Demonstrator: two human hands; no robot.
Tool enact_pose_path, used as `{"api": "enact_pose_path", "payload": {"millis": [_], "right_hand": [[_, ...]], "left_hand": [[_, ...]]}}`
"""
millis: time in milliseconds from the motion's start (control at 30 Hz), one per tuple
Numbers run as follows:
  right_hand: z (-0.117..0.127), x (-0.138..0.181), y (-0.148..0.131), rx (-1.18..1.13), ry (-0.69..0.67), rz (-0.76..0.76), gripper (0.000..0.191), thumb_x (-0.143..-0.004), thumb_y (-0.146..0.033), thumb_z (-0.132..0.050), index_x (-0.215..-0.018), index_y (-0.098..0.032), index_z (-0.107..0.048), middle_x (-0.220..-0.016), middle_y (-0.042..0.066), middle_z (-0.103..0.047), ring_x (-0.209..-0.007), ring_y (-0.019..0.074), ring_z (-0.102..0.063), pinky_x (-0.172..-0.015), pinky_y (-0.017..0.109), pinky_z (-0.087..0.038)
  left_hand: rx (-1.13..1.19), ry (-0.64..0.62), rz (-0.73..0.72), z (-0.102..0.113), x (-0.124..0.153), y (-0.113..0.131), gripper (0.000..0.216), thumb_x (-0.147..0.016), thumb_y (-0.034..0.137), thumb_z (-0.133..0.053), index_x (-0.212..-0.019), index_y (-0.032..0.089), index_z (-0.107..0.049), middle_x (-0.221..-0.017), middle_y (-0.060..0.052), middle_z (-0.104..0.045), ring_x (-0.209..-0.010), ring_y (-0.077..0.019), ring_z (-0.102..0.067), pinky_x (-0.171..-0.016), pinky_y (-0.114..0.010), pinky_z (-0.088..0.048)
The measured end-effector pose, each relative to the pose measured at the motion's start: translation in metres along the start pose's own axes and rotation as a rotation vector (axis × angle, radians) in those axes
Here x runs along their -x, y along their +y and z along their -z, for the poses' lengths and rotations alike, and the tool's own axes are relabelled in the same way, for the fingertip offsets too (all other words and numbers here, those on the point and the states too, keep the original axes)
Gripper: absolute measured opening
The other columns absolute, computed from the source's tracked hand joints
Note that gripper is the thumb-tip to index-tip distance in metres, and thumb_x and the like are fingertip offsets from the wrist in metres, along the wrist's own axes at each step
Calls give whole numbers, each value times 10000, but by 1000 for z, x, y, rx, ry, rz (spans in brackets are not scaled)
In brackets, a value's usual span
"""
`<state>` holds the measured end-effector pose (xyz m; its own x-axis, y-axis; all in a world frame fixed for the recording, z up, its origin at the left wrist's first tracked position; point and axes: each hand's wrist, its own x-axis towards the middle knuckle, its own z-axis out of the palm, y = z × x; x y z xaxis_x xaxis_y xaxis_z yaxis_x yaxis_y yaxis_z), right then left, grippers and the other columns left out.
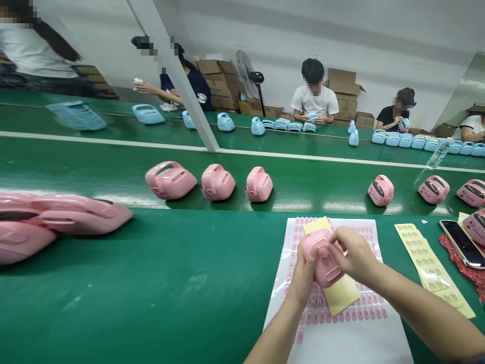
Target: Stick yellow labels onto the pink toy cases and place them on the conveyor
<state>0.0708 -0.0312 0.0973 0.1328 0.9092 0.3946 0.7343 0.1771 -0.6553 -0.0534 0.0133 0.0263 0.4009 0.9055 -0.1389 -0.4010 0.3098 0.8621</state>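
Note:
A small pink plastic casing (325, 269) with rounded corners and dark print on its face is gripped by my left hand (304, 275), the thumb over its edge. The fingertips of my right hand (352, 253) are pinched together against the casing's upper face; what they hold, if anything, is too small to make out. Beneath both hands lies a white sheet (341, 346) with rows of pink oval stickers. A yellow strip (344, 299) rests on that sheet, partly covered by the casing.
Yellow sticker sheets (428, 263) and a phone (464, 244) on red cloth lie at right. Pink handled cases (217, 183) stand on the green belt ahead; more pink cases (76, 215) sit left. Beyond are a bottle (438, 154), blue cases (405, 140) and several co-workers.

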Motion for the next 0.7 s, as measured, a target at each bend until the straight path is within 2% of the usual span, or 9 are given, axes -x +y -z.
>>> {"api": "enact_pose_path", "payload": {"millis": [67, 133, 167, 233, 300, 400, 467, 600, 700], "right_hand": [[3, -10, 11, -132, 196, -53, 99, -812, -269, -436, -738, -207, -461, -617, -28, -454, -557, 117, -422, -546, 242, -349], [4, -25, 30, -210, 303, -131, 107, -834, -283, -398, -818, -200, -463, -685, -9, -500, -615, 125, -468, -591, 247, -382], [2, -33, 41, -211, 282, -172, 102, -831, -263, -399, -857, -192, -469, -735, 5, -524, -656, 131, -486, -622, 253, -394], [-7, -47, 62, -151, 150, -272, 142, -796, -170, -421, -923, -175, -482, -794, 21, -555, -711, 140, -506, -685, 273, -403], [-21, -54, 79, -122, 77, -303, 236, -720, -74, -468, -932, -168, -511, -801, 24, -579, -750, 152, -516, -751, 303, -395], [-42, -56, 91, -128, 50, -296, 327, -640, -15, -511, -925, -172, -549, -760, 17, -599, -797, 176, -516, -806, 345, -377], [-50, -56, 92, -155, 55, -287, 315, -631, -18, -516, -898, -179, -565, -731, 13, -601, -816, 184, -514, -814, 352, -378], [-51, -56, 90, -265, 127, -300, 214, -651, -83, -508, -834, -185, -549, -709, 3, -586, -739, 164, -532, -748, 324, -420], [-40, -52, 80, -359, 240, -337, 191, -729, -204, -464, -918, -180, -483, -722, 4, -569, -708, 150, -560, -709, 311, -444]], "left_hand": [[1, -29, 34, -2, 2, 2, 601, -656, 526, -646, -1141, 194, -521, -1193, -94, -564, -1154, -291, -461, -943, -358, -376], [30, -122, 154, -3, 4, 3, 635, -644, 545, -644, -1145, 173, -527, -1092, -119, -626, -1041, -309, -554, -872, -389, -435], [48, -181, 226, -3, 5, 3, 651, -644, 551, -642, -1153, 163, -524, -1041, -129, -650, -984, -314, -588, -840, -404, -454], [75, -274, 339, -4, 7, 2, 654, -660, 543, -632, -1176, 160, -512, -983, -137, -675, -913, -314, -624, -810, -428, -469], [106, -311, 404, -3, 8, -2, 621, -687, 528, -614, -1178, 161, -514, -974, -139, -682, -903, -309, -632, -819, -438, -465], [169, -325, 495, 0, 7, -9, 598, -701, 540, -585, -1134, 129, -550, -971, -156, -682, -960, -312, -612, -852, -438, -448], [228, -355, 532, 4, 6, -15, 615, -689, 572, -572, -1104, 119, -570, -979, -163, -679, -1013, -321, -583, -876, -449, -430], [342, -467, 400, 18, 3, -27, 626, -596, 600, -643, -1051, 172, -607, -1025, -124, -669, -1097, -341, -519, -925, -482, -386], [378, -472, 260, 29, 0, -29, 548, -574, 545, -693, -1014, 226, -625, -1021, -78, -675, -1132, -339, -487, -933, -486, -382]]}}
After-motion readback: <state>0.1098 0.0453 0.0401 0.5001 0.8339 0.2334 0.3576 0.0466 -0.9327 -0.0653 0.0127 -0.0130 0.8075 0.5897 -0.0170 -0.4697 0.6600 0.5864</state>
